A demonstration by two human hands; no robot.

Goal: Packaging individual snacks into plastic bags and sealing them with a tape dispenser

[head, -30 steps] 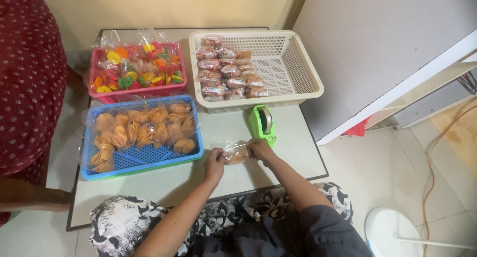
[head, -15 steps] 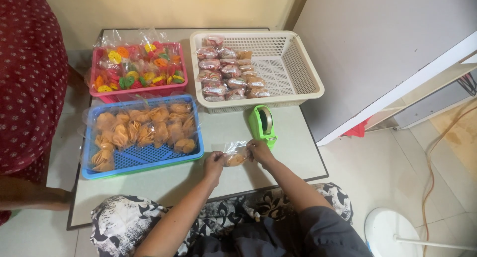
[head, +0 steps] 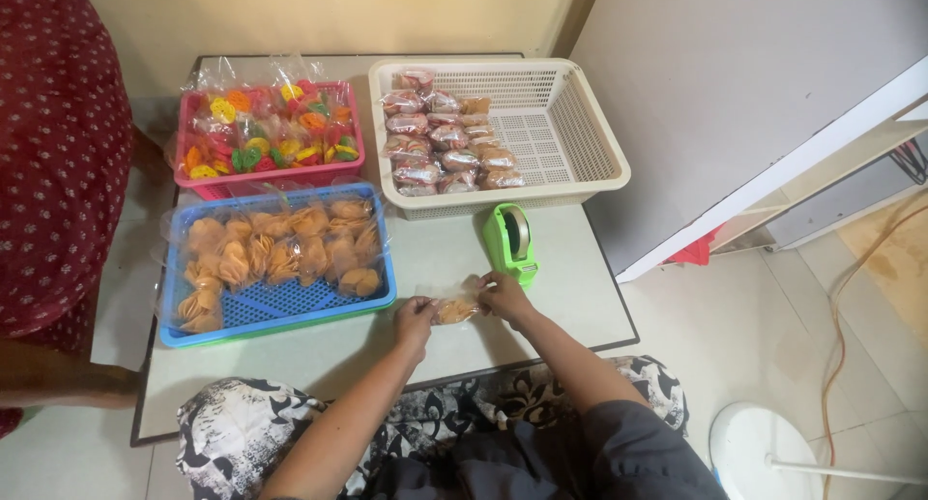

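Observation:
A small clear plastic packet of orange crackers point(head: 454, 309) lies on the table between my two hands. My left hand point(head: 416, 320) grips its left end and my right hand point(head: 503, 295) pinches its right end, close to the front of a green tape dispenser point(head: 510, 241). Both hands rest low on the pale tabletop point(head: 435, 249) near its front edge.
A blue basket point(head: 275, 308) holds packets of orange crackers. Behind it a pink basket point(head: 266, 174) has packets of coloured snacks, and a cream basket point(head: 570, 113) holds sealed packets on its left side. Another person in red patterned cloth point(head: 53, 152) sits at the left.
The packet has been pressed flatter against the table and its loose top folded down. My right hand has shifted slightly toward the dispenser. Both hands stay on the packet.

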